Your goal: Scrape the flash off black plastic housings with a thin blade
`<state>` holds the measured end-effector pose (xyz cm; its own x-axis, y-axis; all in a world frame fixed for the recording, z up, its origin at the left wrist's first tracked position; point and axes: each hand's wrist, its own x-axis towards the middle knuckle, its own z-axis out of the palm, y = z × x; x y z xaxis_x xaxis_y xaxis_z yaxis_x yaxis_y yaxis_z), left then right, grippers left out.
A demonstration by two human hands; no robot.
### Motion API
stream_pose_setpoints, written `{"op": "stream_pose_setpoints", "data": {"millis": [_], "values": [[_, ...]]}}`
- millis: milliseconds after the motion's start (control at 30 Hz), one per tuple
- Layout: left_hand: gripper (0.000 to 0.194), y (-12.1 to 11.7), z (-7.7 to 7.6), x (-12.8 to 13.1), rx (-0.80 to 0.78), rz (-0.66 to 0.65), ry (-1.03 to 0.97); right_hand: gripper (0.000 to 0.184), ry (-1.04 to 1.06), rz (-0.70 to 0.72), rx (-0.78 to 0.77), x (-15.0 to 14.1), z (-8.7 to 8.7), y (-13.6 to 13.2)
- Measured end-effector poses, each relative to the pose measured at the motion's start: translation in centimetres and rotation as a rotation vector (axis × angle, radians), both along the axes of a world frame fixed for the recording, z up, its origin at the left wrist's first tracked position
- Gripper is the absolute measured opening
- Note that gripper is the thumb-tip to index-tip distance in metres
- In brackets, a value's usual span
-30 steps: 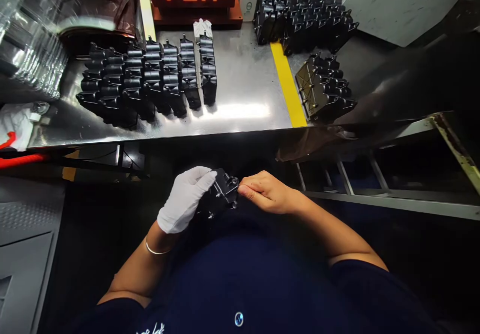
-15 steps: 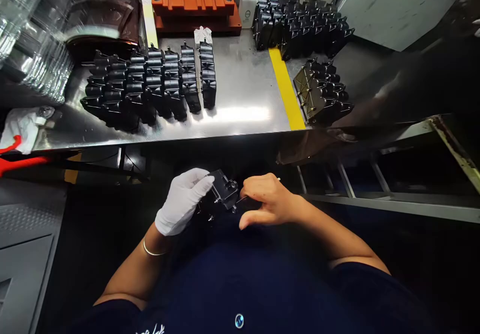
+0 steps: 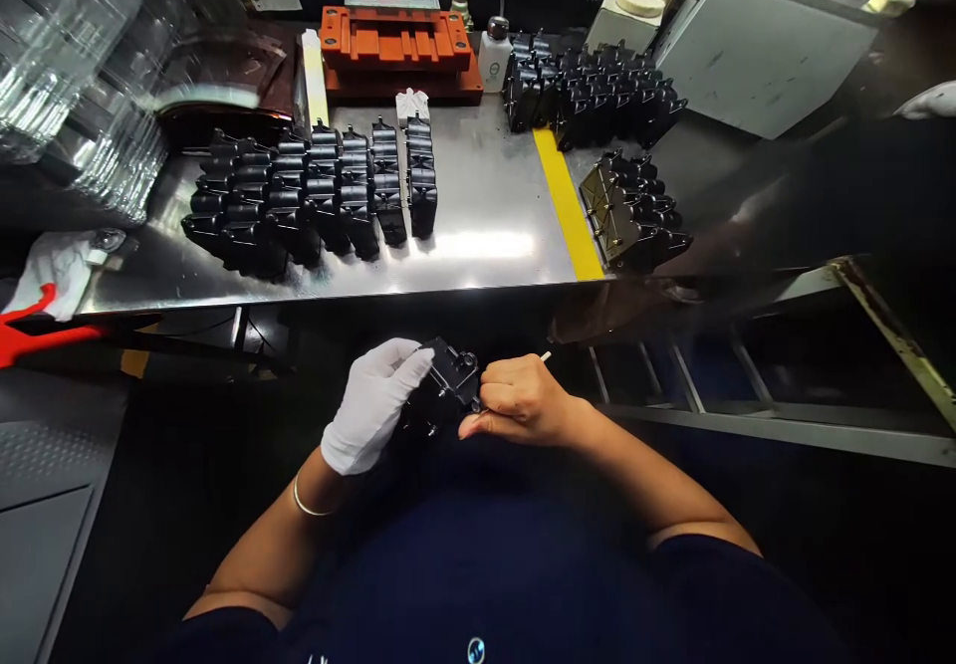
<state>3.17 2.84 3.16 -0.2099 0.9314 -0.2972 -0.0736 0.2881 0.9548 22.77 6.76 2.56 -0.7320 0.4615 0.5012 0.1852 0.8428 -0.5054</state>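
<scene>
My left hand [image 3: 371,407], in a white glove, is closed around a black moulded plastic part [image 3: 453,369], thumb on its top face. The part is tilted in front of my body, below the bench edge, with small pegs sticking out of it. My bare right hand [image 3: 521,401] is closed at the part's right side, its thumb against or very near the lower corner. From the top of that fist pokes the pale end of a thin tool [image 3: 546,356]; the rest of it is hidden by my fingers.
Rows of similar black parts [image 3: 280,196] stand on the steel bench [image 3: 485,186], left of a yellow tape strip [image 3: 566,208]. More black parts [image 3: 612,92] stand right of it. Behind are an orange fixture [image 3: 395,42], a white bottle [image 3: 494,55] and a grey box [image 3: 762,42]. Stacked clear trays [image 3: 82,77] rise at left.
My right hand has closed in on the black part, its thumb moving up and left against or near the lower corner. The bench sits lower in view as the camera tilted up.
</scene>
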Motion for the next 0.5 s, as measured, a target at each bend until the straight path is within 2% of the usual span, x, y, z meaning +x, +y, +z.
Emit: {"op": "stream_pose_setpoints", "data": {"millis": [100,167,233,333,500], "values": [[0.026,1.0,0.7,0.9,0.105,0.273,-0.070,0.038,0.146,-0.239,-0.183,-0.7,-1.4,0.0],[0.025,1.5,1.4,1.4,0.170,0.400,-0.154,0.054,0.145,-0.344,-0.325,-1.2,-2.3,0.0],[0.024,1.8,2.1,1.8,0.209,0.395,-0.157,0.062,0.124,-0.342,-0.446,-1.5,-3.0,0.2],[0.022,1.5,2.6,2.1,0.223,0.346,-0.092,0.054,0.156,-0.269,-0.568,-1.7,-3.3,0.5],[0.023,1.1,2.7,2.1,0.209,0.362,-0.164,0.054,0.194,-0.198,-0.571,-1.8,-3.0,0.5]]}}
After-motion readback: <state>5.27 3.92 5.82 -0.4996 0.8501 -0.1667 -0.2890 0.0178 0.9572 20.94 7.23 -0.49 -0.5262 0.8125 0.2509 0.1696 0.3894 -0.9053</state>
